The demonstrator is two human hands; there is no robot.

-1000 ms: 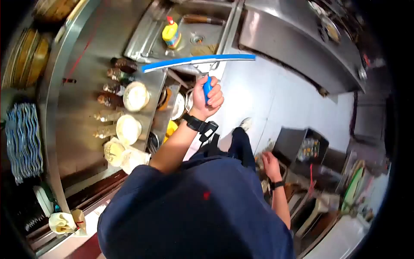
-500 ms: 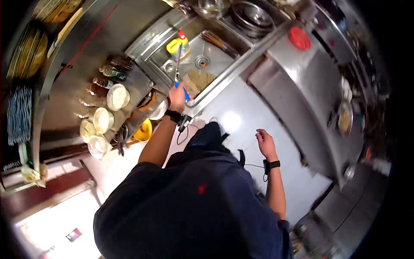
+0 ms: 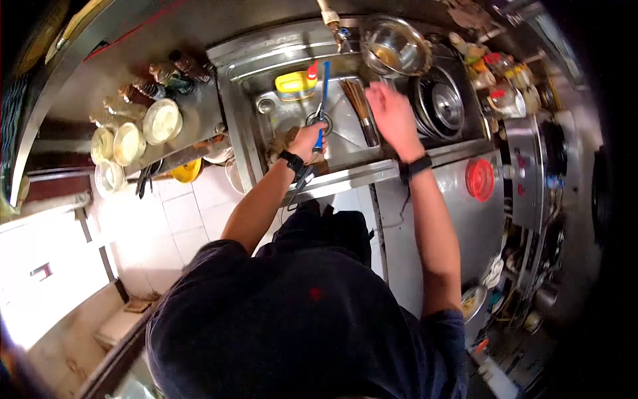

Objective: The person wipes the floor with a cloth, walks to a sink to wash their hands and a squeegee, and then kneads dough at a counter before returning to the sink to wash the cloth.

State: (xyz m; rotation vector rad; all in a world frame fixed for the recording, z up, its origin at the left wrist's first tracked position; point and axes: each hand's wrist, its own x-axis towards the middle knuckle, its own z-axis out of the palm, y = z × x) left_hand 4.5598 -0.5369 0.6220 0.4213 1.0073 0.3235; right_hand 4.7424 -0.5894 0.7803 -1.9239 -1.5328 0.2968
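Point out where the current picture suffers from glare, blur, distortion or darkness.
Head view: the floor washes out to white toward the left; head view: the right hand looks smeared, probably by motion; head view: the wide lens bows the sink; head view: corners fall to black.

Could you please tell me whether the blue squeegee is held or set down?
Held: the left hand grips the squeegee by its blue handle. Whether its blade touches the sink, I cannot tell.
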